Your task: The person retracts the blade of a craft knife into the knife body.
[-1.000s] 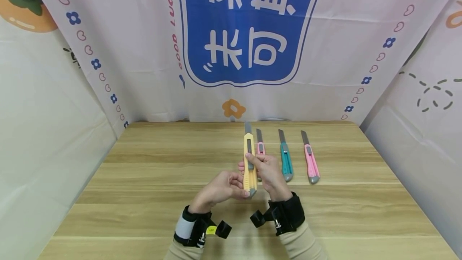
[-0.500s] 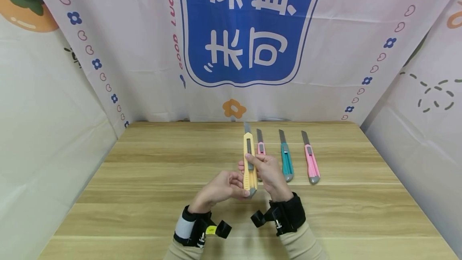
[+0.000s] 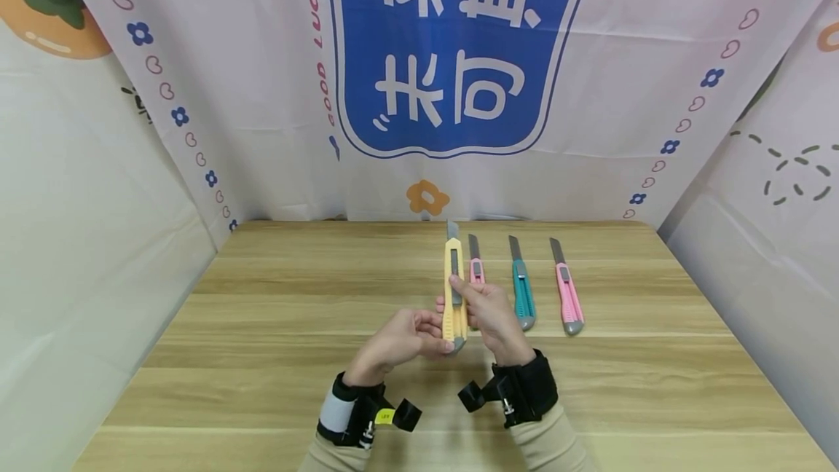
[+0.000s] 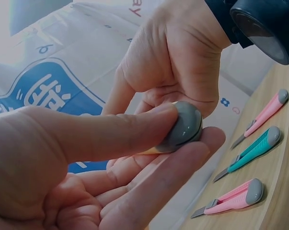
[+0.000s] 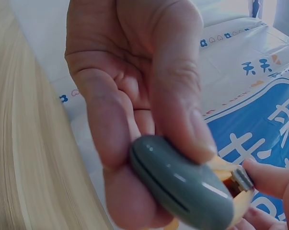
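Observation:
A yellow utility knife is held up at the middle of the table, its grey blade pointing away. My left hand pinches its grey end cap between thumb and fingers. Higher on the knife, my right hand grips the body, with the thumb on the grey slider. Just beyond the right hand lies a pink knife, its lower part hidden by that hand.
A teal knife and another pink knife lie to the right, blades out and pointing away. The wooden table meets a printed white cloth at the back.
The yellow knife's lower end sits slightly higher in the head view than before. Both hands keep the same grip, and the whole head view has shifted a little.

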Action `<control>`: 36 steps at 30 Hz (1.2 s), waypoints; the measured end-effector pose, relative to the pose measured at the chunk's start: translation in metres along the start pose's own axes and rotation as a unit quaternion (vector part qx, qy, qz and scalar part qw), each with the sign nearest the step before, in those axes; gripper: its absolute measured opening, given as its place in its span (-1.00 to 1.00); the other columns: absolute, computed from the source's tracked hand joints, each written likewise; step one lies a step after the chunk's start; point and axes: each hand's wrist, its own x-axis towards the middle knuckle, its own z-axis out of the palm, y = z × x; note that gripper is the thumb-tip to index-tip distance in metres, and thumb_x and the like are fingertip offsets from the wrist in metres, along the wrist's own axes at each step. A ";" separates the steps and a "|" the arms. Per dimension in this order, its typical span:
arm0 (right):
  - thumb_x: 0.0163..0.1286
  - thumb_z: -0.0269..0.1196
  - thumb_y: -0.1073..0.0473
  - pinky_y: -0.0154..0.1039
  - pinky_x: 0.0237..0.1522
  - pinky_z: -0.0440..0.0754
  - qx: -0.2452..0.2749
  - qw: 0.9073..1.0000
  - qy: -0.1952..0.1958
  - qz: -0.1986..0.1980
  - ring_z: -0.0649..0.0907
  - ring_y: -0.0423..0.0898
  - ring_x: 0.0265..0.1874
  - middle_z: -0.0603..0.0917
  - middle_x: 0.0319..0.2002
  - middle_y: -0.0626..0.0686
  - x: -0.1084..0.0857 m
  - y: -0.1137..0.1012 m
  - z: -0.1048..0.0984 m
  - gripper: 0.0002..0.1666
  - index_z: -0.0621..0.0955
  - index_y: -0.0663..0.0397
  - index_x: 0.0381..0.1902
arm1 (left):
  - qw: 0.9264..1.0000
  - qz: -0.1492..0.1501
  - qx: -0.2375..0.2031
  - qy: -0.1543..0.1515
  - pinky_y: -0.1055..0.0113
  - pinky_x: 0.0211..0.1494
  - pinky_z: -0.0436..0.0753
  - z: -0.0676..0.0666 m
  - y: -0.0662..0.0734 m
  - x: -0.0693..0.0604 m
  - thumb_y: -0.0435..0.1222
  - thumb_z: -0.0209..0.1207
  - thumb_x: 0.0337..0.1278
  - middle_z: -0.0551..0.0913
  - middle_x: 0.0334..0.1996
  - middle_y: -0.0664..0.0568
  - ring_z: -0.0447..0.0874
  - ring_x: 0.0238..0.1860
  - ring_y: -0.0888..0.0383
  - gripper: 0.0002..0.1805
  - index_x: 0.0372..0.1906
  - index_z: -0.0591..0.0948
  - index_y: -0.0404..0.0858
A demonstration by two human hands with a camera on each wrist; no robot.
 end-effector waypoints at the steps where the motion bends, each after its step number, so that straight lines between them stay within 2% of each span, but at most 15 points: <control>1: 0.40 0.20 -0.01 -0.25 -0.25 0.78 0.001 1.000 0.003 0.001 0.78 -0.18 -0.40 0.81 -0.32 0.12 0.000 0.000 0.000 -0.53 0.62 0.32 0.00 | 1.000 0.000 -0.001 -0.001 0.41 -0.13 0.68 0.000 0.000 0.000 -0.37 0.32 0.04 0.73 -0.21 -0.14 0.65 -0.32 0.27 -0.64 -0.03 0.60 -0.41; 10: 0.38 0.23 0.08 -0.27 -0.29 0.78 0.014 1.000 0.010 -0.018 0.79 -0.18 -0.43 0.80 -0.31 0.19 -0.002 -0.001 0.001 -0.58 0.62 0.37 -0.03 | 1.000 -0.003 -0.002 -0.002 0.43 -0.17 0.69 0.001 0.002 0.000 -0.37 0.33 0.03 0.73 -0.25 -0.11 0.65 -0.34 0.27 -0.67 -0.06 0.61 -0.40; 20: 0.39 0.21 0.12 -0.21 -0.27 0.79 0.007 1.000 0.005 -0.014 0.79 -0.15 -0.42 0.78 -0.24 0.26 -0.001 -0.001 -0.001 -0.62 0.63 0.37 -0.04 | 1.000 -0.008 -0.008 -0.001 0.33 -0.12 0.73 0.003 0.002 0.000 -0.40 0.33 0.02 0.71 -0.29 -0.08 0.65 -0.35 0.25 -0.67 -0.07 0.60 -0.41; 33: 0.41 0.19 0.14 -0.20 -0.21 0.78 0.006 1.000 -0.006 -0.010 0.79 -0.15 -0.36 0.79 -0.22 0.22 -0.001 -0.001 -0.001 -0.65 0.63 0.33 -0.03 | 1.000 -0.008 -0.014 -0.002 0.21 -0.06 0.76 0.002 0.002 0.000 -0.42 0.31 0.05 0.71 -0.28 -0.10 0.66 -0.37 0.26 -0.68 -0.06 0.59 -0.43; 36: 0.41 0.18 0.14 -0.19 -0.20 0.78 0.005 1.000 -0.010 -0.014 0.79 -0.14 -0.36 0.78 -0.21 0.24 -0.002 -0.001 -0.002 -0.63 0.62 0.36 -0.02 | 1.000 -0.006 -0.013 -0.002 0.26 -0.09 0.76 0.002 0.002 0.000 -0.42 0.31 0.04 0.72 -0.28 -0.10 0.66 -0.37 0.27 -0.68 -0.07 0.59 -0.43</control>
